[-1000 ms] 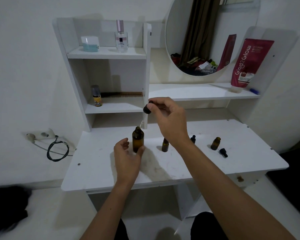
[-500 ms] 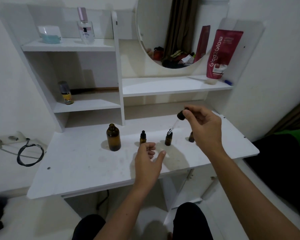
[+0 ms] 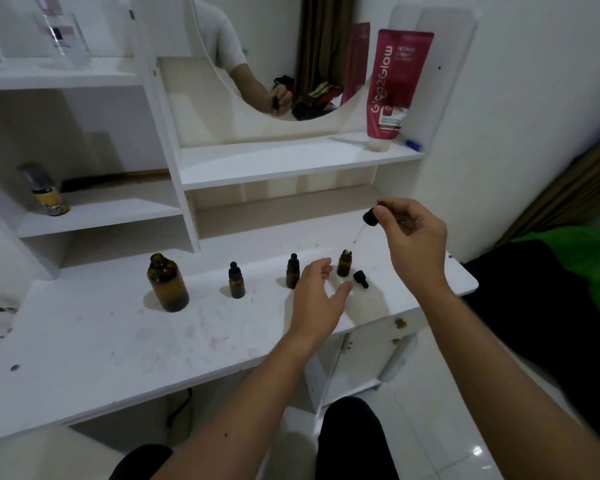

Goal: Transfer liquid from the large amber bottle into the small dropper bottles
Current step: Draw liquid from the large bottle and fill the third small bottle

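Amber glass was the material of all 4 bottles on the white tabletop [image 3: 84, 341]. At the left stood the large amber bottle [image 3: 167, 287], upright and without a cap. To its right stood 2 small amber dropper bottles with black caps, the first capped bottle [image 3: 236, 281] and the second capped bottle [image 3: 292, 271], well apart from each other. Further right stood the open small amber bottle [image 3: 344, 263], and just beside it a loose black dropper cap [image 3: 361, 279] lay on its side on the tabletop.

The right hand [image 3: 414, 240] was raised above the right end of the tabletop. Its thumb and fingers pinched the black rubber bulb of the glass dropper [image 3: 370, 218]. The thin glass tube pointed down and to the left, with its tip just above the mouth of the open small amber bottle.

The left hand [image 3: 317, 299] was over the tabletop, between the second capped bottle and the open small amber bottle. Its fingers were loosely curved and apart, holding nothing; whether they touched a bottle I could not tell.

On the shelf behind stood a red plastic tube [image 3: 395, 84], cap down, beside the round mirror [image 3: 274, 46].
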